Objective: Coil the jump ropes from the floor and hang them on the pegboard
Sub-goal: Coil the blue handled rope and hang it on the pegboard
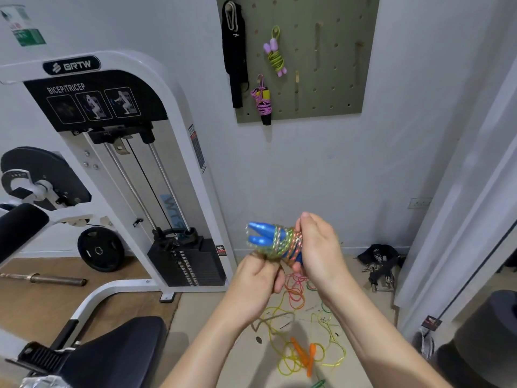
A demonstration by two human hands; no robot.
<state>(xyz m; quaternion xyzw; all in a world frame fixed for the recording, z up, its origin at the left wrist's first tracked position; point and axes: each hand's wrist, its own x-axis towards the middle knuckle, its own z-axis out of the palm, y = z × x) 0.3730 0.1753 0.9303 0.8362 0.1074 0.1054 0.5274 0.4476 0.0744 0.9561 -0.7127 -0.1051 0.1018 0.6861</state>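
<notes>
**Forearms up, blue rope part-wrapped: loose end is the risk**

Forearms reach in from the bottom edge, both hands meeting mid-frame. Left grip (258, 275) is curled, pinching cord at the underside of the blue rope (265, 239). Right grip (319, 247) is wrapped round the far end of the bundle, thumb on top. Neither hand is spread.

Where the rope sits: held in the air between the two hands, well above the floor (246, 354) and well below the pegboard (335, 88). The two blue handles lie side by side, tips poking out left of the right grip, with multicolour cord wound round their middle. The left grip sits under and just left of the wraps.

What could go wrong, imo:
- Wraps look loose near the tips; if the left pinch slackens they may slide off the tapered ends and unwind.
- Red cord (295, 295) lies on the floor right under the hands. Can't tell if it's this rope's tail. If so, it could snag the orange rope (303, 357) nearby and drag it up.
- No hanging loop visible yet, so w/o one the bundle has nothing to catch a peg (297, 77).
</notes>
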